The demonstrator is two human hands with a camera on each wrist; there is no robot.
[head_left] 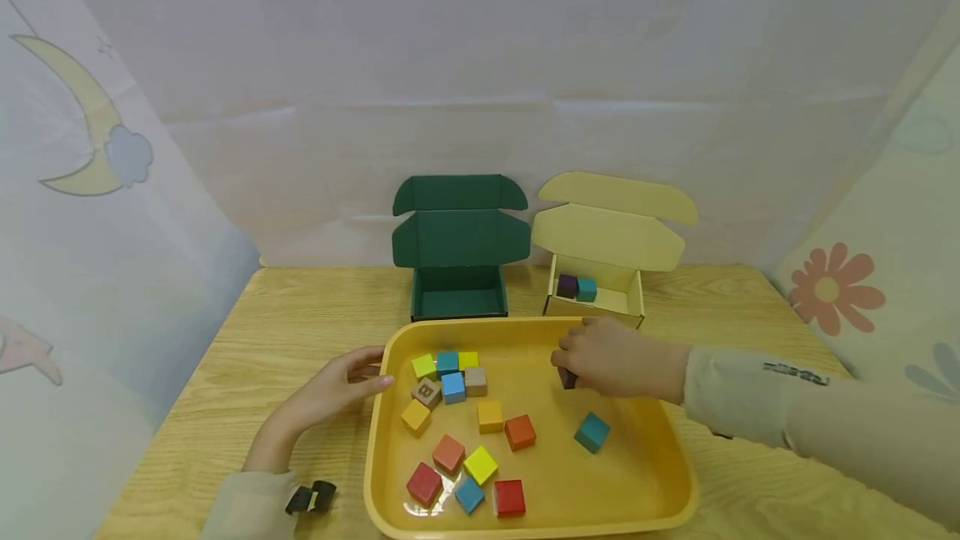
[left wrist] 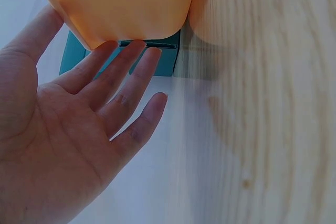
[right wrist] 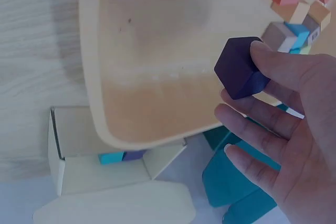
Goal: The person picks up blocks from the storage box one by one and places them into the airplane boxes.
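Note:
Above the far right part of the yellow tray point(head_left: 540, 519), my right hand point(head_left: 611, 357) pinches a dark purple cube point(right wrist: 239, 69) between thumb and fingers. My left hand point(head_left: 330, 390) touches the tray's left rim, thumb over the edge; in the left wrist view its fingers point(left wrist: 126, 93) reach along the outer wall, fairly straight. Inside the tray a teal cube point(head_left: 592, 432) lies apart on the right. Several yellow, orange, red, blue and plain wood cubes spread over the left half, one wooden cube point(head_left: 426, 392) showing a letter B.
Behind the tray stand two open-lidded boxes: a dark green box point(head_left: 461, 294) and a cream box point(head_left: 630, 302). In the cream box sit a purple cube point(head_left: 567, 286) and a teal cube point(head_left: 587, 290). A wooden table point(head_left: 300, 307) bears everything, with a pale cloth backdrop behind.

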